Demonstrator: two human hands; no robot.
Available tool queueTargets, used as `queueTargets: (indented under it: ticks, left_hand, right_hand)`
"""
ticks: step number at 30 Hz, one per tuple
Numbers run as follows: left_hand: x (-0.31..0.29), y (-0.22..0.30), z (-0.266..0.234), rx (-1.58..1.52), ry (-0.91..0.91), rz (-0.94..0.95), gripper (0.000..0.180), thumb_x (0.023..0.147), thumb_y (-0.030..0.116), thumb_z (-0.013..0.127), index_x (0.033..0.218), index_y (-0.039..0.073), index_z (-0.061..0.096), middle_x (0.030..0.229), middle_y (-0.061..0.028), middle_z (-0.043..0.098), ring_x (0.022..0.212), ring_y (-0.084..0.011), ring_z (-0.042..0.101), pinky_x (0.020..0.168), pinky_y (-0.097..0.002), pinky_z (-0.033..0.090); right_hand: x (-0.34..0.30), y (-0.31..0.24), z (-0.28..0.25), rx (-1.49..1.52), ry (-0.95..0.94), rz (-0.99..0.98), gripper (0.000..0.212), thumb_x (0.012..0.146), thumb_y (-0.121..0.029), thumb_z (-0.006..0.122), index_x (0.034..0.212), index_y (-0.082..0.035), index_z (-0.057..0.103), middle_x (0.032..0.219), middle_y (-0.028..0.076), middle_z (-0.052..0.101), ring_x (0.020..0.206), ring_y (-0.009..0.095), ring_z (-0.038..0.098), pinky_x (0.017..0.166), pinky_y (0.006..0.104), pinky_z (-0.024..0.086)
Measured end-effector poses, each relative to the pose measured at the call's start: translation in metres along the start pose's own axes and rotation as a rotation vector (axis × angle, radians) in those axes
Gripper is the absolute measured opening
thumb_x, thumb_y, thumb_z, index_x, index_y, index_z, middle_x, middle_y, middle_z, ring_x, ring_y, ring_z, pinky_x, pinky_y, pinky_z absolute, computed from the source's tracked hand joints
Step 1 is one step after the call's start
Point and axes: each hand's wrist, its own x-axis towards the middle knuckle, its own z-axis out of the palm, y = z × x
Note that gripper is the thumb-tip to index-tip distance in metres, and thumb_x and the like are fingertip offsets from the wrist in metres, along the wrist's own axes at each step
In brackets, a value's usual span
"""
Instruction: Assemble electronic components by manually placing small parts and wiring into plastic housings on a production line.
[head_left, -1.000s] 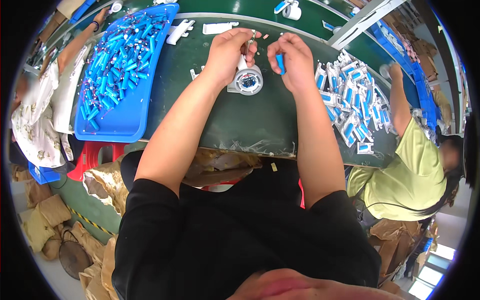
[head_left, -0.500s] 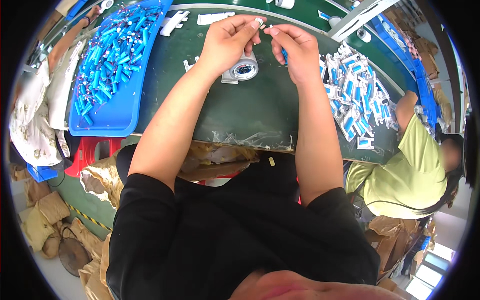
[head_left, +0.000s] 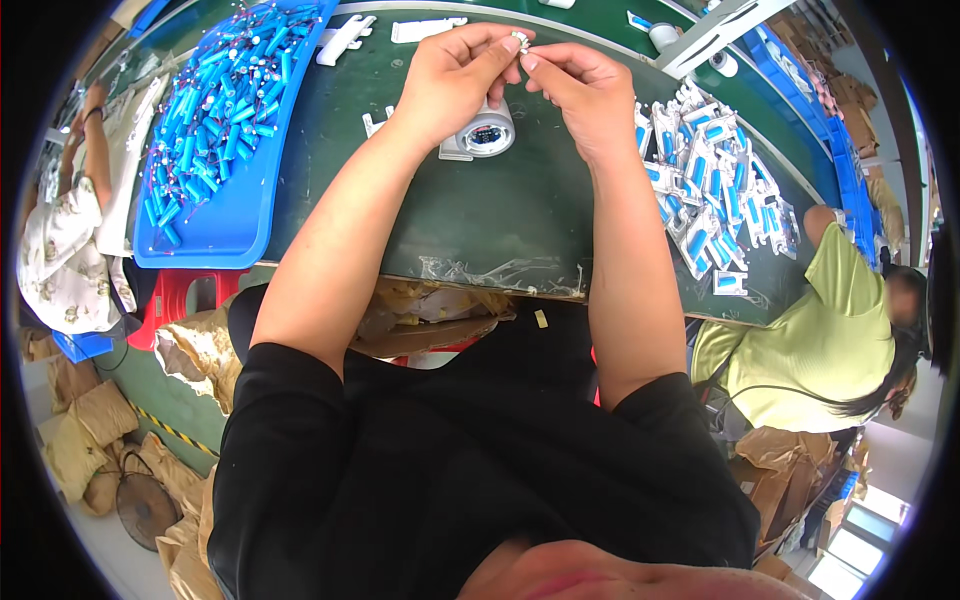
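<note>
My left hand pinches a small white connector between thumb and fingertips, above the far middle of the bench. Against it, the thumb and finger of my right hand are pressed together; what they grip is too small to make out. The two hands' fingertips meet at the connector. Below my left hand a round white lamp-like housing lies with its open end toward me, showing a dark inside with small parts.
A blue tray at left holds many blue wired battery cells. White plastic holders with blue cells are heaped at right. White plastic pieces lie farther back. Co-workers sit on both sides; a white post rises at far right.
My right hand has moved left until its fingertips meet the connector in my left hand. The blue cell seen under my right fingers earlier is now hidden.
</note>
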Motion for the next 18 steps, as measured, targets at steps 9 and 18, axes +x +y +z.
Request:
queueTargets:
  ticks: [9, 18]
  left_hand:
    - [0.0, 0.001, 0.001, 0.018, -0.008, -0.007, 0.025, 0.108, 0.018, 0.064, 0.122, 0.001, 0.076, 0.083, -0.0016, 0.07, 0.064, -0.0072, 0.059, 0.058, -0.0238, 0.049]
    - [-0.003, 0.009, -0.001, -0.028, -0.002, -0.096, 0.026, 0.107, 0.017, 0.064, 0.122, -0.001, 0.075, 0.083, -0.0018, 0.07, 0.064, -0.007, 0.058, 0.058, -0.0234, 0.048]
  right_hand:
    - [0.001, 0.004, 0.001, -0.076, 0.049, -0.069, 0.01, 0.092, -0.004, 0.081, 0.099, 0.001, 0.08, 0.085, 0.002, 0.076, 0.077, 0.005, 0.066, 0.067, 0.0211, 0.051]
    - [-0.001, 0.006, 0.006, -0.348, 0.127, -0.258, 0.006, 0.09, -0.008, 0.084, 0.094, -0.003, 0.082, 0.084, 0.001, 0.077, 0.072, 0.005, 0.064, 0.061, 0.0224, 0.048]
